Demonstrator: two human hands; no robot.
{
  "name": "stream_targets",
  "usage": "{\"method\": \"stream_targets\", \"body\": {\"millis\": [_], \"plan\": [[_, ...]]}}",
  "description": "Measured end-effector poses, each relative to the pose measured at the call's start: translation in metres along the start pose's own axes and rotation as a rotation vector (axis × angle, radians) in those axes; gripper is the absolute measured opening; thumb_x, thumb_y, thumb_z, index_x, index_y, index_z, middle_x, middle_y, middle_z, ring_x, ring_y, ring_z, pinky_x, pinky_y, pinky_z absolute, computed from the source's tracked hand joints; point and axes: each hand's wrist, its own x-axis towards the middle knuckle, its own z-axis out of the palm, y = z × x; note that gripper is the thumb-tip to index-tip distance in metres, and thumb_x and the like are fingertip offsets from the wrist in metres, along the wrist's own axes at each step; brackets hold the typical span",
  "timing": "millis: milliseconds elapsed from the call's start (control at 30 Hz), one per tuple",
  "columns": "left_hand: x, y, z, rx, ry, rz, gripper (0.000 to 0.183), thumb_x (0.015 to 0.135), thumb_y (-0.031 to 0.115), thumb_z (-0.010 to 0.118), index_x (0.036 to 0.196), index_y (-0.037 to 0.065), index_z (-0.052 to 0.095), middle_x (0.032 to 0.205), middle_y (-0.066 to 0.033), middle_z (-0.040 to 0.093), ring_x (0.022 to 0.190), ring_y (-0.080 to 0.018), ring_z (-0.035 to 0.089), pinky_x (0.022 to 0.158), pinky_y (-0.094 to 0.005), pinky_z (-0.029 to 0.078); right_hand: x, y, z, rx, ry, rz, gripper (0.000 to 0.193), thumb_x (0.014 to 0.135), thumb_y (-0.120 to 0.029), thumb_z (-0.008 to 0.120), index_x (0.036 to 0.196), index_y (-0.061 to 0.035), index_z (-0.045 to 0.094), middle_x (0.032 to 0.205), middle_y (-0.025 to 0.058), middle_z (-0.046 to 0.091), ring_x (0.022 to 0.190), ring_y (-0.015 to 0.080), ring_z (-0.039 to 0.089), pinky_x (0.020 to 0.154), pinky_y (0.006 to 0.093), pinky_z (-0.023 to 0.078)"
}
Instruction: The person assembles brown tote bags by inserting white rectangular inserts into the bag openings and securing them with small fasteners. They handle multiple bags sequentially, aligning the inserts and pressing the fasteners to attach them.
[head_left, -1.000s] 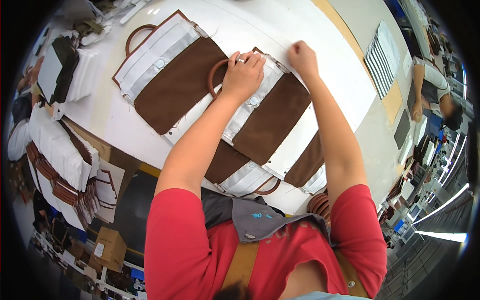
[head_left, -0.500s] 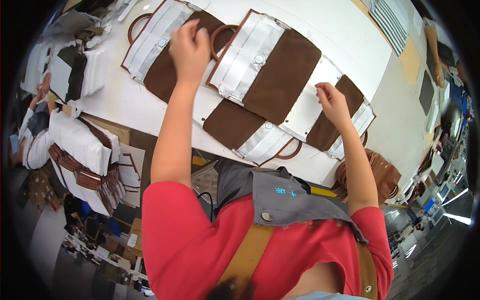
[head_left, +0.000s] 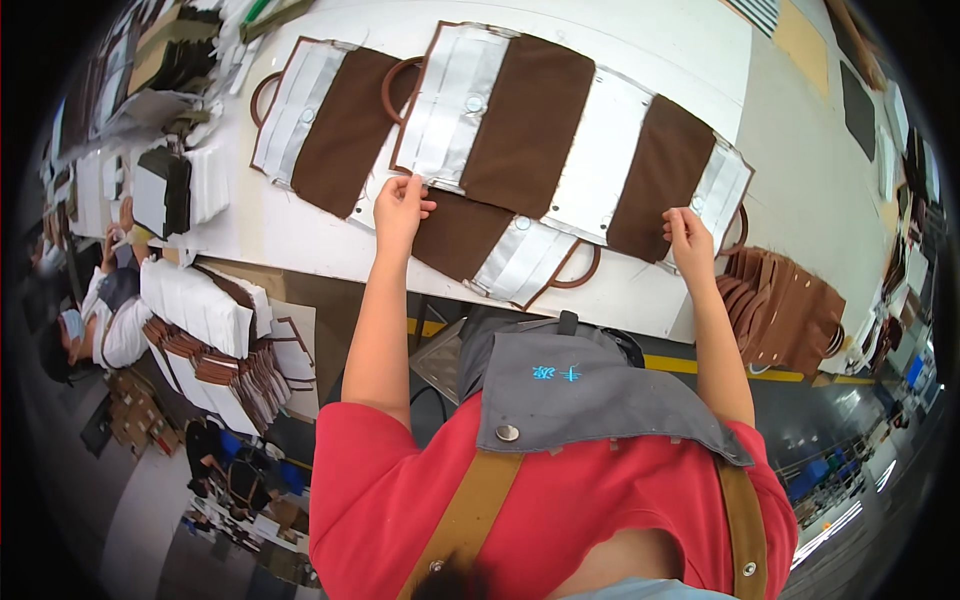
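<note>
Flat brown-and-white bag panels with round brown handles lie overlapped on a white table (head_left: 300,230). The top panel (head_left: 520,125) has brown strips between silvery white strips. My left hand (head_left: 400,205) pinches its near left corner. My right hand (head_left: 688,235) grips the near right edge of the same panel, by the rightmost brown strip (head_left: 668,175). A second panel (head_left: 325,125) lies at the left, and a third (head_left: 500,250) pokes out underneath toward the table's near edge.
Stacks of white pieces and brown handles (head_left: 215,340) sit on a lower stand at the left. A pile of brown leather pieces (head_left: 785,310) lies at the right. Another person (head_left: 100,310) sits at far left. A grey apron (head_left: 580,390) hangs below.
My hands have spread apart: the left came back toward me to the panel's near left corner, the right moved right to its far end. The top panel now lies spread flat across the others.
</note>
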Motion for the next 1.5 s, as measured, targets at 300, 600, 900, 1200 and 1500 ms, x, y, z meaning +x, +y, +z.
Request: {"method": "stream_targets", "body": {"millis": [300,600,900,1200,1500], "plan": [[0.008,-0.003,0.015,-0.072,0.036,0.049,0.010,0.085,0.007,0.050,0.084,-0.002,0.052,0.078,-0.0102,0.059,0.069,-0.0170,0.062,0.062,-0.0253,0.051,-0.047,0.026,0.001,-0.745,-0.013,-0.332,0.043,0.082,-0.011,0.055,0.122,0.0003,0.047,0.133,0.0112,0.042,0.119,0.0281,0.042,0.098,0.0362,0.037],[0.008,-0.007,-0.003,-0.223,0.040,0.041,0.021,0.087,0.011,0.051,0.097,-0.008,0.053,0.088,-0.0137,0.059,0.076,-0.0196,0.062,0.069,-0.0282,0.053,-0.048,0.030,0.006,-0.864,-0.021,-0.317,0.046,0.082,-0.012,0.053,0.125,0.0012,0.043,0.135,0.0116,0.040,0.120,0.0281,0.041,0.098,0.0351,0.038],[0.012,-0.009,0.014,-0.073,0.048,0.078,0.014,0.084,0.007,0.053,0.085,-0.006,0.055,0.078,-0.0104,0.059,0.070,-0.0168,0.061,0.063,-0.0259,0.053,-0.047,0.028,0.006,-0.894,-0.064,-0.277,0.049,0.082,-0.011,0.052,0.127,0.0024,0.040,0.137,0.0133,0.036,0.122,0.0298,0.038,0.098,0.0360,0.037],[0.011,-0.011,0.006,-0.192,0.054,0.052,0.014,0.084,0.007,0.052,0.087,-0.006,0.053,0.081,-0.0112,0.058,0.071,-0.0170,0.061,0.065,-0.0265,0.054,-0.045,0.030,0.008,-0.966,-0.042,-0.303,0.049,0.081,-0.012,0.052,0.128,0.0006,0.040,0.137,0.0118,0.037,0.119,0.0275,0.041,0.098,0.0353,0.038],[0.011,-0.012,0.017,0.170,0.270,0.229,0.014,0.079,0.010,0.059,0.080,-0.004,0.055,0.069,-0.0095,0.061,0.062,-0.0146,0.062,0.058,-0.0253,0.053,0.000,-0.070,0.085,-0.735,-0.243,-0.760,0.047,0.076,-0.004,0.051,0.123,-0.0051,0.045,0.136,0.0060,0.037,0.123,0.0237,0.037,0.102,0.0394,0.032]]}}
